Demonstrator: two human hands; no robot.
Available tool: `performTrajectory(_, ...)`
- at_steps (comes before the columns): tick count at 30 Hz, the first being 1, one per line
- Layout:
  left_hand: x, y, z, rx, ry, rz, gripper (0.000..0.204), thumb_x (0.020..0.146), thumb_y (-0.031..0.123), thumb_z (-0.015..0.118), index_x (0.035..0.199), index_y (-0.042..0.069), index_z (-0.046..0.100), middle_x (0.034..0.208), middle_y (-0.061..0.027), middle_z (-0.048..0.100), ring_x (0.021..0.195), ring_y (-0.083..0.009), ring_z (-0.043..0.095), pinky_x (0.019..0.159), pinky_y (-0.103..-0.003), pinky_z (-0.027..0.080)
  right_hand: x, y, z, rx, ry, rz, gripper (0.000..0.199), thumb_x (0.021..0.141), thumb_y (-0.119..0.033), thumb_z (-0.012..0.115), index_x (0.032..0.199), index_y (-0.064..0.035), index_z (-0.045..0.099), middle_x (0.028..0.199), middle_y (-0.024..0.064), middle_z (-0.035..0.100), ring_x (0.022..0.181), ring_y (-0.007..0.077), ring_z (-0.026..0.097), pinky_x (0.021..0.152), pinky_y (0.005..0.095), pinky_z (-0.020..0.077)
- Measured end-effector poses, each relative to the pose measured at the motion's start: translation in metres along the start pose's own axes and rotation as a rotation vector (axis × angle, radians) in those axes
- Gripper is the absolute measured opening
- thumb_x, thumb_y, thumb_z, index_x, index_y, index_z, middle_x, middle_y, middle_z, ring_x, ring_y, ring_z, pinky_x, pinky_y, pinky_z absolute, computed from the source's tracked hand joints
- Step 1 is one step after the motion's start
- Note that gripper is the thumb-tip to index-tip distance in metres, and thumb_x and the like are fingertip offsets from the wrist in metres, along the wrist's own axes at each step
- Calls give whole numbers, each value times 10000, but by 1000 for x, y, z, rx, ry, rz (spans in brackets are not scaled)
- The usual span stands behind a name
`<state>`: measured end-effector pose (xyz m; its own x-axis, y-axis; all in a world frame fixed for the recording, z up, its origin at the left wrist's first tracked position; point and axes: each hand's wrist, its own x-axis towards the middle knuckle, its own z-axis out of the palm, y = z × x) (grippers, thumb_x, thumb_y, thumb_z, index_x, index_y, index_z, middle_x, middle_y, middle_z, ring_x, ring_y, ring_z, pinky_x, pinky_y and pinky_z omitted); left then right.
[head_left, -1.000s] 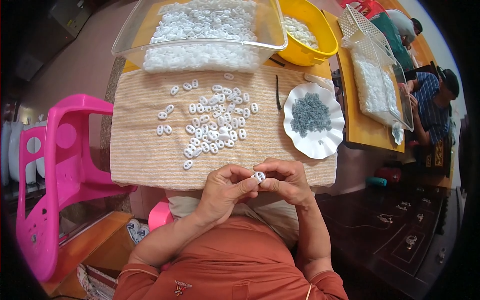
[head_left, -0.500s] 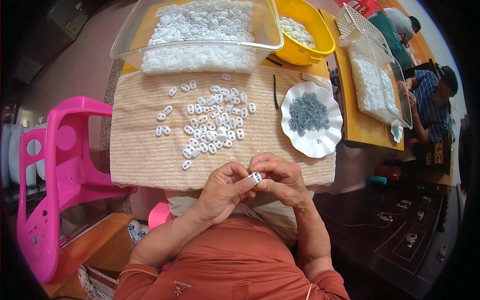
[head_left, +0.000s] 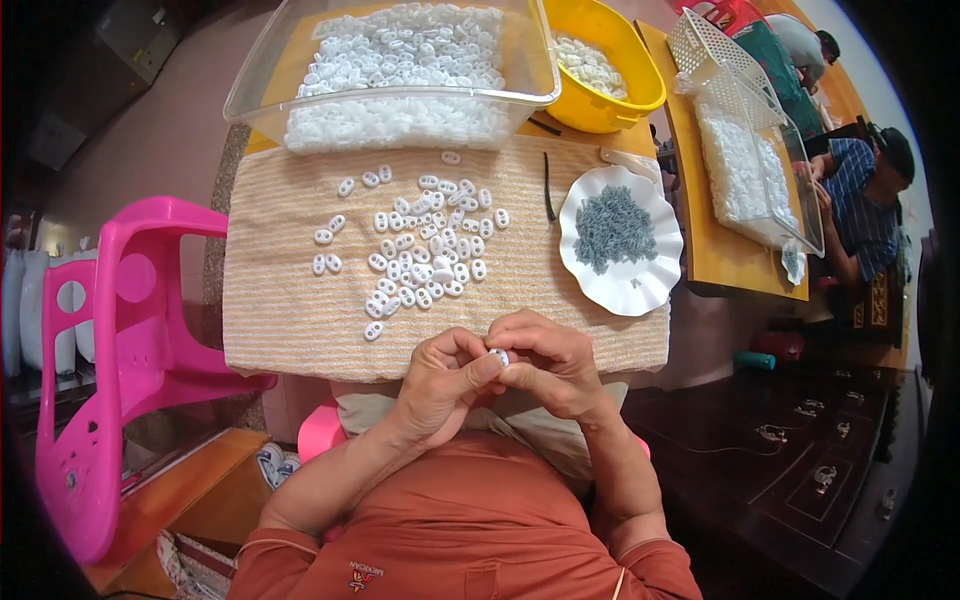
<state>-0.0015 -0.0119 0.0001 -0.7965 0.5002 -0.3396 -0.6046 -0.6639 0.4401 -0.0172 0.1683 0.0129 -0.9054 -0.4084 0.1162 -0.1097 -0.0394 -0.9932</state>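
At the near edge of the table, both my hands meet over a small white oval plastic piece with two holes (head_left: 499,356), like a cord lock. My left hand (head_left: 450,378) pinches it between thumb and fingers from the left. From the right, my right hand (head_left: 548,362) is closed on it too, its thumb and forefinger pressed against it. Fingers cover most of the piece. Many similar white pieces (head_left: 421,272) lie loose on the striped cloth (head_left: 290,310) beyond my hands. To their right, a white scalloped plate (head_left: 628,292) holds a heap of small grey pieces, perhaps springs (head_left: 614,228).
A clear tub (head_left: 240,105) of white parts stands at the back, beside a yellow basin (head_left: 640,95). A thin black strip (head_left: 548,187) lies near the plate. A pink chair (head_left: 150,215) stands left. At the right table (head_left: 735,275), a person (head_left: 868,205) sits by another tub (head_left: 812,225).
My hands have shifted slightly left, and my right fingers have closed further over the white piece, so less of it shows. The loose pieces on the cloth look unchanged.
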Motion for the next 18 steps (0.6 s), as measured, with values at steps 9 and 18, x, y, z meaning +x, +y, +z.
performTrajectory(9, 2, -1, 1, -48, -40, 28, 103, 859, 84, 685, 879, 57, 588, 930, -85, 653, 810, -137, 628, 724, -251, 544, 1, -9, 2, -25, 19, -30, 276, 833, -56, 691, 1091, 19, 628, 1042, 128, 595, 930, 159, 563, 766, 258, 466)
performTrajectory(18, 0, -1, 0, -95, -71, -18, 119, 863, 82, 679, 936, 53, 589, 962, -89, 657, 829, -156, 635, 755, -275, 546, -2, -15, 4, -61, 53, -20, 262, 821, -21, 690, 1072, 33, 634, 1056, 129, 595, 860, 133, 549, 730, 237, 458)
